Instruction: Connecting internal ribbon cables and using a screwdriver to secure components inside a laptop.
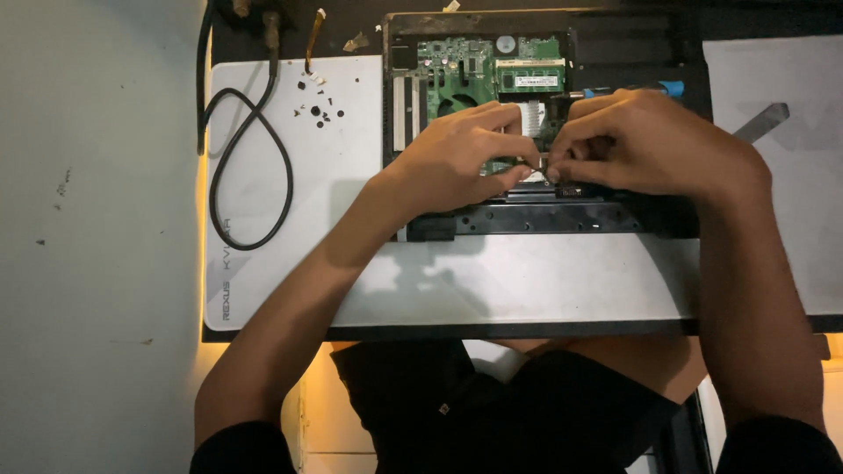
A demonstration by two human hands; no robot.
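White matting [527, 281] covers most of the dark worktop [439, 331], its surface smooth and dully lit, with shadows of the arms falling across its near half. On the mat lies an opened laptop chassis [544, 218], black, with its green circuit board [465, 75] bared and a memory module [530, 79] seated at the board's far right. Both hands meet over the near edge of that board. The left hand [461, 158] has its grip pinched shut on a small metal part [537, 161], thumb and forefinger pressed together; the right hand [650, 145] pinches the same small part from the other side, fingers curled tight. What exactly the part is cannot be made out, as it is tiny and mostly hidden by the fingertips.

Left of the chassis, a black cable [250, 167] loops on the mat, and just beyond the loop a scatter of small black screws [320, 110] rests near the mat's far edge. A blue-tipped screwdriver [641, 89] lies just right of the board, beyond the right hand's knuckles. Farther right of the chassis a grey flat tool [762, 121] lies slantwise. Left of the worktop stands a pale, scuffed wall [88, 237]. Warm yellowish light glows along the worktop's left edge.
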